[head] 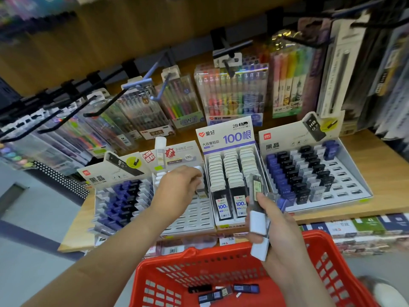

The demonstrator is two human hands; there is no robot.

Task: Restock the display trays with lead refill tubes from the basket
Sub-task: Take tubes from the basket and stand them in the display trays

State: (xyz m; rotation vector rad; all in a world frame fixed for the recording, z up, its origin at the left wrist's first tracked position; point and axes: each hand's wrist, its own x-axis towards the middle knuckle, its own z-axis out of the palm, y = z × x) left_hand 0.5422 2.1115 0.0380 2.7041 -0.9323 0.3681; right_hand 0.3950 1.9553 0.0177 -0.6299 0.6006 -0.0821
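Fingers [193,173] of the left hand [177,189] curl round 1 white-capped tube [201,184], upright, over the tray [194,216] slots just beneath them; right hand [280,229] grips spare tubes [257,220], long axes pointing away, above the basket [199,254].

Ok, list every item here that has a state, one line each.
left hand: pinches a white-capped tube at the second tray
right hand: grips a bundle of tubes
basket: holds a few loose tubes
second tray: front slots empty
right tray: right-hand slots empty
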